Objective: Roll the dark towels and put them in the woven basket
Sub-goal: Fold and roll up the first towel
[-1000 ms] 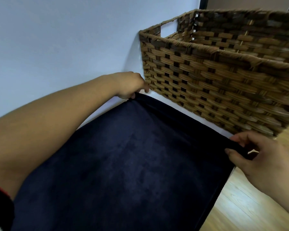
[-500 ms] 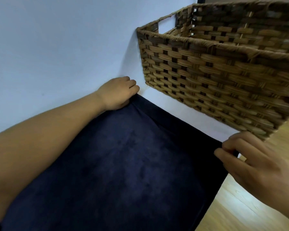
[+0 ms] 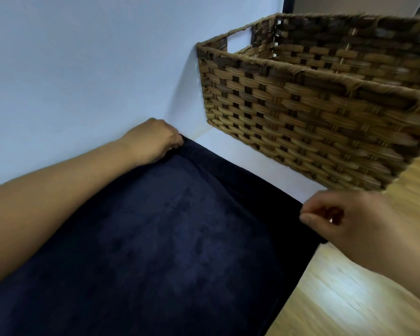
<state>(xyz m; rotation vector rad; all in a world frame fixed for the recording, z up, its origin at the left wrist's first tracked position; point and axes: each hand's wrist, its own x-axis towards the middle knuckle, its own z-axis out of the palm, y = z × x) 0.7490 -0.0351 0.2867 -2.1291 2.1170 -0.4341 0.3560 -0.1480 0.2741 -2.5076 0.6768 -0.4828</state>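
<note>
A dark navy towel point(image 3: 170, 241) lies spread flat on a white surface, filling the lower left of the view. My left hand point(image 3: 155, 139) grips its far left corner, close to the wall. My right hand point(image 3: 344, 221) pinches the far right corner at the surface's edge. The far edge of the towel is lifted slightly between the two hands. The woven basket point(image 3: 301, 112) stands just beyond the towel at the upper right, brown, open-topped, with a handle slot in its side. I see nothing inside it from here.
A pale wall point(image 3: 83, 69) rises close along the left, behind my left hand. A strip of white surface point(image 3: 252, 163) shows between towel and basket. Wooden floor point(image 3: 349, 299) lies below to the right.
Both hands have drawn the towel's far edge back from the basket toward me, widening the white strip. The far edge has begun to curl up.
</note>
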